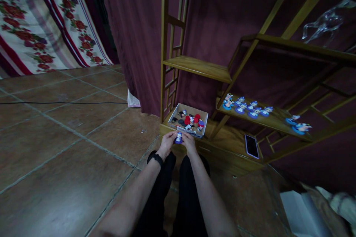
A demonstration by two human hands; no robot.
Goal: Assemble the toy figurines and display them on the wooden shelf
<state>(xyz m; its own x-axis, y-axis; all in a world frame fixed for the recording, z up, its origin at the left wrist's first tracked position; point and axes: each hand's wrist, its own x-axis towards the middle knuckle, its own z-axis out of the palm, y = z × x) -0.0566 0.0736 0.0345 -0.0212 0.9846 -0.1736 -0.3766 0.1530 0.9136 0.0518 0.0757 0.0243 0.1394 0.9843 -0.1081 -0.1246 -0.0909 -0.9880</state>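
Left hand [167,142]: held low in front of the knees, with a black wristband [155,158] on the wrist. Its grip is closed on the left side of the blue figurine [178,137].
Right hand [189,143]: just beside the left hand, fingertips pinching the same figurine from the other side.
Blue figurine: small, blue and white, held between both hands just in front of the near edge of the cardboard box [204,127]. It is too small to make out details.
Cardboard box: open-topped and sitting on the lowest board of the wooden shelf unit [198,67]. Inside is a jumble of small red, black, white and blue pieces.
Row of figurines [247,108]: similar blue and white pieces lined up on a middle shelf to the right, well apart from the hands. A few more stand further along the same board.
Phone [251,146]: lies flat with its screen dark on the bottom board, right of the box.
Legs: in black trousers [187,192], directly below the hands.
Floor [69,133]: brown tiles, with a thin dark cable [55,102] running across on the left.
Backdrop: a maroon curtain [133,33] hangs behind the shelves, and a floral cloth [41,18] hangs at the far left.
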